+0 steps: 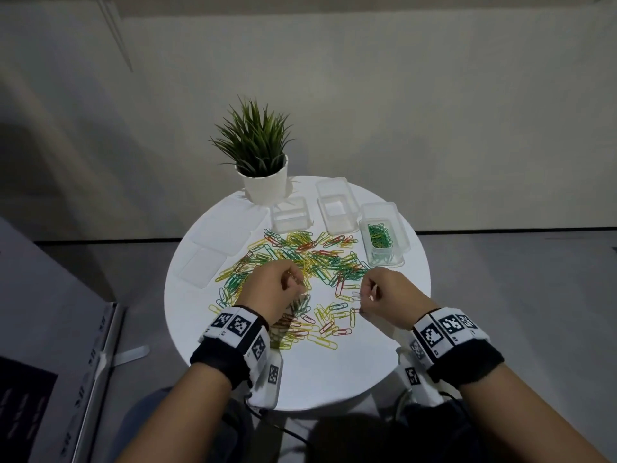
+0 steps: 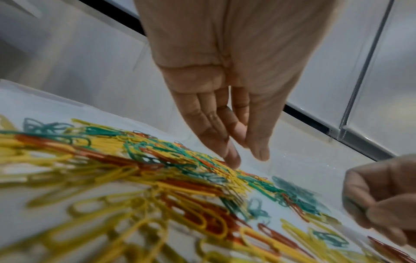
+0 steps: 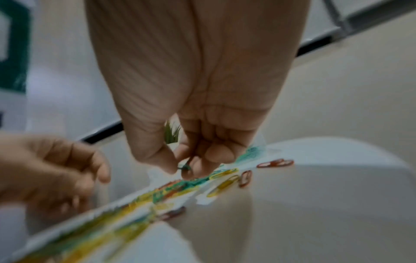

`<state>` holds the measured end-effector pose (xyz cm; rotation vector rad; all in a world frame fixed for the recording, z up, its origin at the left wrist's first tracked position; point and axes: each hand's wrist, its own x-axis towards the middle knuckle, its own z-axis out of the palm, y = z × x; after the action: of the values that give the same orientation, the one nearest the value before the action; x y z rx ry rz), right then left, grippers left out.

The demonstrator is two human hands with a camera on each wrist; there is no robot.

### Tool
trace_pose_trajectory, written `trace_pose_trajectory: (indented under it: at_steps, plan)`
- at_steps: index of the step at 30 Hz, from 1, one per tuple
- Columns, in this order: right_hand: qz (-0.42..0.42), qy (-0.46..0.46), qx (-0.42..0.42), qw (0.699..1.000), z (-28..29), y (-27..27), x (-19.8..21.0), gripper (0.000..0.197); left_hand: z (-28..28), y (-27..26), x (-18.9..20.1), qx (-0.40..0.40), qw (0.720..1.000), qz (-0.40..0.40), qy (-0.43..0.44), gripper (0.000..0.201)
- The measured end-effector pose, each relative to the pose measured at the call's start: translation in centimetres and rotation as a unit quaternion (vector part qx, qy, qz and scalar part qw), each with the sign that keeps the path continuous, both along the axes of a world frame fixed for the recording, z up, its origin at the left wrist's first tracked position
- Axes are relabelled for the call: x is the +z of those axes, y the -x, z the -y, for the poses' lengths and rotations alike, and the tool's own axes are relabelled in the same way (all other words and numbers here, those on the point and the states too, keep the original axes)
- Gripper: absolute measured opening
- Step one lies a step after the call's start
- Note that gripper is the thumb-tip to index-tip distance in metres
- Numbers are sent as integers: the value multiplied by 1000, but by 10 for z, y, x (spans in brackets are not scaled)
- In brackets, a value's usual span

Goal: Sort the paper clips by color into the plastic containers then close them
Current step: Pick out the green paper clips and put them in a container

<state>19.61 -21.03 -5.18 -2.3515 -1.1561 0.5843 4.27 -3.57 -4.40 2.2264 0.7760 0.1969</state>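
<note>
A loose pile of yellow, green and red paper clips point(image 1: 300, 262) covers the middle of the round white table point(image 1: 384, 345). Three clear plastic containers stand at the back: two empty ones point(image 1: 290, 213) point(image 1: 337, 205) and one with green clips point(image 1: 382, 237) at the right. My left hand point(image 2: 246, 156) reaches down with fairly straight fingers, one fingertip point(image 2: 234, 161) touching the pile. Just above the table, my right hand point(image 3: 183, 169) pinches a green paper clip point(image 3: 185, 167) between thumb and fingers, near a few scattered red clips point(image 3: 245, 178).
Two clear lids point(image 1: 230, 228) point(image 1: 200, 267) lie at the table's left. A potted plant point(image 1: 263, 162) stands at the back edge beside the left container. A dark panel on a stand point(image 1: 50, 379) is on the floor to the left.
</note>
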Motion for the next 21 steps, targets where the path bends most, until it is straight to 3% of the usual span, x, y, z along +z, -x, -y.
trace_pose_trajectory:
  at_steps: [3,5,10,13,18,21]
  plan:
    - [-99,-119,-59,986,6,5,2,17,-5,7,1,-26,999,-32,-17,10]
    - [-113,-127,-41,985,6,10,2,26,-4,10,1,-50,994,-81,-54,12]
    - [0,-55,34,998,-9,22,2,19,8,6,-1,-58,983,-136,-109,23]
    - [18,-44,39,998,-16,26,2,15,11,3,-6,-60,979,-157,-116,18]
    - [45,-1,30,999,-18,26,5,11,8,2,-11,-63,987,-130,-64,10]
    - [66,22,43,997,-21,28,7,9,2,6,-12,-21,998,-62,-14,9]
